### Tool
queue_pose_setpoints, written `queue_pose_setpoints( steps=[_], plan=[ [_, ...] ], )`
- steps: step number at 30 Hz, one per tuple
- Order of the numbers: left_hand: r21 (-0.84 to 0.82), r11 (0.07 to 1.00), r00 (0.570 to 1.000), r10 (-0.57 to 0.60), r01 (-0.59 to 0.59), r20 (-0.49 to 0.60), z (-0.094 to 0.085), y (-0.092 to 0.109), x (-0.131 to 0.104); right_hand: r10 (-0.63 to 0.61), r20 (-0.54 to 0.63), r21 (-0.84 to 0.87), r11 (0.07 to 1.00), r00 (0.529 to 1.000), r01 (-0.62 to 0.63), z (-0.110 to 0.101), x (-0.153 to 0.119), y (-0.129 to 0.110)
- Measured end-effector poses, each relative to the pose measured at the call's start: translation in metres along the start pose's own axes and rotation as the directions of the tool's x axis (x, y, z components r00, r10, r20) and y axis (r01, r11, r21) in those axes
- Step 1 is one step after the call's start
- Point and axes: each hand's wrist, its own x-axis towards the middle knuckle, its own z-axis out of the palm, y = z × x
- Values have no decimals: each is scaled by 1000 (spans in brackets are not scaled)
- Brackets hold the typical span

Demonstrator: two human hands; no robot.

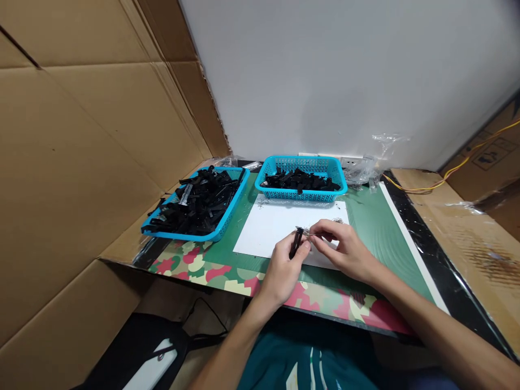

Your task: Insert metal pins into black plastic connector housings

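My left hand (281,266) is closed around a small, narrow black plastic piece (296,244), which stands up between thumb and fingers. Just to its right, my right hand (341,246) pinches a thin metal-looking bit (312,234) close to the top of the black piece; its exact kind is too small to make out. Both hands are over a white sheet (260,227) on the table. Behind the fingers lies a small pile of fine metallic bits (338,220), partly hidden by my right hand.
A blue basket (231,216) heaped with black plastic parts stands at the left. Another blue basket (300,196) with black parts sits behind the sheet. Clear plastic bags (361,172) lie by the wall socket. Cardboard (101,135) walls the left side; a yellow cable (447,174) runs at the right.
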Motion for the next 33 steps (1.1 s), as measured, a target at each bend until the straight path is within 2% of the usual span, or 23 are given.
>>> queue_pose_setpoints(
  steps=[4, 7, 11, 15, 20, 27, 33],
  plan=[
    [186, 982, 999, -17, 8, 47, -6, 2, -10, 0, -161, -71, 997, 987, -12, -7, -1, -1],
    [352, 930, 990, 58, -101, 131, -10, -2, -18, 50, -221, -57, 996, 974, -65, -15, -1, -3],
    [427, 882, 969, 116, -201, 217, -11, -2, -20, 118, -190, 42, 993, 975, -112, -24, -2, -4],
    [443, 868, 967, 144, -225, 208, -8, 1, -17, 159, -172, 79, 986, 972, -148, -32, -2, -2],
    [642, 731, 972, 144, -232, 188, -6, -8, -19, 247, 29, -28, 969, 969, -246, -35, 0, 6],
    [717, 639, 961, 188, -278, 205, -2, -15, -23, 207, 67, -178, 965, 976, -193, -28, -1, 8],
    [712, 634, 953, 219, -302, 208, 0, -17, -25, 200, 120, -230, 958, 972, -169, -26, 0, 6]
  ],
)
